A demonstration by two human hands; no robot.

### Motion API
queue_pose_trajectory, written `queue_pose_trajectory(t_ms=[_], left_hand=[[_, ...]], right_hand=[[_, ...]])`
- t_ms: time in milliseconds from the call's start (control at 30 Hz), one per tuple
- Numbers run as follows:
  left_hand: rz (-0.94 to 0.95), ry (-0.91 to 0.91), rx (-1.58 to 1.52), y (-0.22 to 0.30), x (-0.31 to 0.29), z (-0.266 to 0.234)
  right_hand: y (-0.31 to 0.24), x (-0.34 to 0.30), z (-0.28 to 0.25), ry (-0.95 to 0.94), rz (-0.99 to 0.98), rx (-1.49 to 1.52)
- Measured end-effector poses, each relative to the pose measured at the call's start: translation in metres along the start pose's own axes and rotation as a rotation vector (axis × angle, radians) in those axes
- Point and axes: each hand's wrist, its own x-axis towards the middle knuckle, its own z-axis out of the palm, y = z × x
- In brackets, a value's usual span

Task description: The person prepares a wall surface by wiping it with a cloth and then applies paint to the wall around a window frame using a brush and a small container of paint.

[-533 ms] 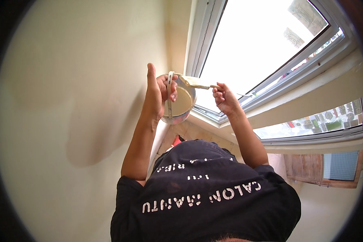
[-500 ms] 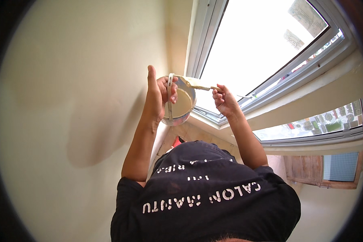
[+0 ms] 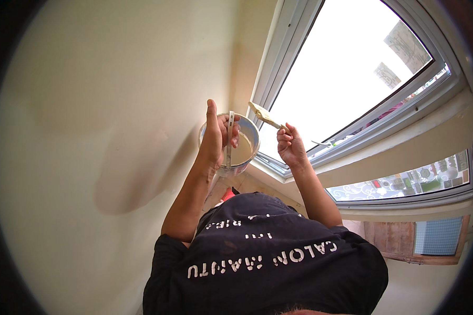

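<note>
My left hand (image 3: 219, 134) grips the flat white handle (image 3: 229, 142) of a paint bucket, its thumb pointing up. Cream paint (image 3: 243, 149) shows inside the bucket (image 3: 255, 137), whose bluish inner wall is smeared. To the right, my right hand (image 3: 291, 144) pinches the handle of a paintbrush (image 3: 263, 114). The brush tilts up and leftward, its bristles coated with cream paint. Its tip is just beyond the bucket's upper right rim, in front of the window frame, apart from the bucket.
A cream wall (image 3: 89, 105) runs along the left, with a shadow of my arm and bucket on it. On the right stands a bright window with a grey metal frame (image 3: 286, 68). A window latch (image 3: 320, 143) juts from its lower frame. Wooden furniture (image 3: 391, 239) shows at lower right.
The paintbrush has lifted off the bucket's rim, and its bristles now point further up. My left hand and the bucket sit slightly lower and further right in the view.
</note>
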Motion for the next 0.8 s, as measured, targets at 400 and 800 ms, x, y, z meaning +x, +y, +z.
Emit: queue_pose_trajectory(t_ms=[400,800], left_hand=[[0.009,-0.007,-0.049,0.002,0.001,-0.005],[0.015,-0.011,-0.038,0.0,0.001,-0.009]], right_hand=[[0.003,0.002,0.007,-0.003,-0.027,-0.098],[0.001,-0.025,0.025,0.006,-0.385,-0.74]])
